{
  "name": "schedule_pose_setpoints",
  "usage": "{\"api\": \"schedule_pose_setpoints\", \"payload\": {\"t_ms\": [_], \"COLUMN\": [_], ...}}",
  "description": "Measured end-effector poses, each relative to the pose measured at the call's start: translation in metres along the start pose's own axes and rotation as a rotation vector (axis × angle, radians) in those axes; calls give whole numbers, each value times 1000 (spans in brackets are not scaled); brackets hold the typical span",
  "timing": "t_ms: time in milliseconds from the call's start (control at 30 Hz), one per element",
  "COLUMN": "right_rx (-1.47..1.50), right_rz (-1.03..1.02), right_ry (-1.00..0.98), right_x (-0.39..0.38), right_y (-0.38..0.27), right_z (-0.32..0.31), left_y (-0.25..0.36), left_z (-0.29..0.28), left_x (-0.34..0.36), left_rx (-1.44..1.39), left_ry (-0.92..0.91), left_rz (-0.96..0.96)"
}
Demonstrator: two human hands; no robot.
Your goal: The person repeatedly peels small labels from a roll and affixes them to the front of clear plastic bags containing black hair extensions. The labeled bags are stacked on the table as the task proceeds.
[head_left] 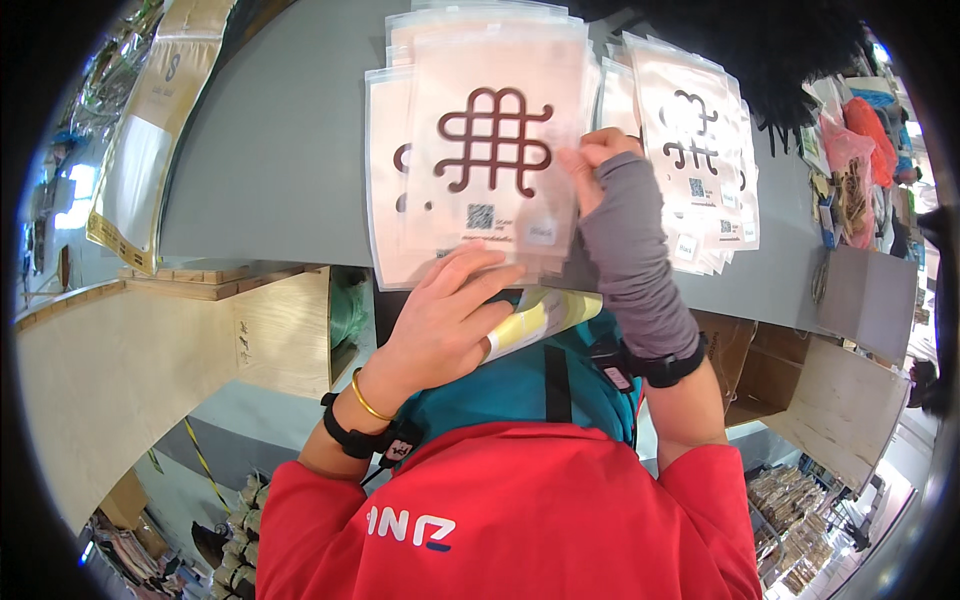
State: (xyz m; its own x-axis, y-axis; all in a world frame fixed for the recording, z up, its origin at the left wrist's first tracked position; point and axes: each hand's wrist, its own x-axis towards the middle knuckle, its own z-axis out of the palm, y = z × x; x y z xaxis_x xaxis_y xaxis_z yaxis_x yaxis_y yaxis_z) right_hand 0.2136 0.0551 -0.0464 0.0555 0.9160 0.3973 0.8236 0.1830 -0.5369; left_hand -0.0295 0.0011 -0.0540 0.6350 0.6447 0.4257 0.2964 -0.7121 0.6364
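Two piles of pale pink translucent zip bags, printed with dark looping emblems, lie on the grey table: a left pile point(490, 75) and a right pile point(690, 110). My left hand point(450, 315) is open, its fingers spread over the lower edge of the left pile's top bag. My right hand point(595, 165), in a grey arm sleeve, pinches that bag's right edge; the fingertips are partly hidden. A yellow-and-white sheet point(545, 320), perhaps of labels, lies below the piles, partly behind my left hand.
The grey table point(260, 140) bears a long gold-and-white package point(150, 160) at its left and black fluffy material point(780, 50) at the back right. Wooden compartments point(280, 320) sit below the front edge. Red and pink bags point(860, 150) crowd the right side.
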Motion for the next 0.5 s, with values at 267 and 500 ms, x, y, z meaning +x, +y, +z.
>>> {"api": "schedule_pose_setpoints", "payload": {"t_ms": [267,500], "right_rx": [-509,293], "right_rz": [142,-201], "right_ry": [24,-529], "right_x": [54,-33], "right_y": [113,4], "right_z": [-86,-97], "left_y": [8,9], "left_z": [-10,-15], "left_x": [-5,7], "left_rx": [-692,-776], "left_ry": [-10,114], "left_rz": [-473,-179]}}
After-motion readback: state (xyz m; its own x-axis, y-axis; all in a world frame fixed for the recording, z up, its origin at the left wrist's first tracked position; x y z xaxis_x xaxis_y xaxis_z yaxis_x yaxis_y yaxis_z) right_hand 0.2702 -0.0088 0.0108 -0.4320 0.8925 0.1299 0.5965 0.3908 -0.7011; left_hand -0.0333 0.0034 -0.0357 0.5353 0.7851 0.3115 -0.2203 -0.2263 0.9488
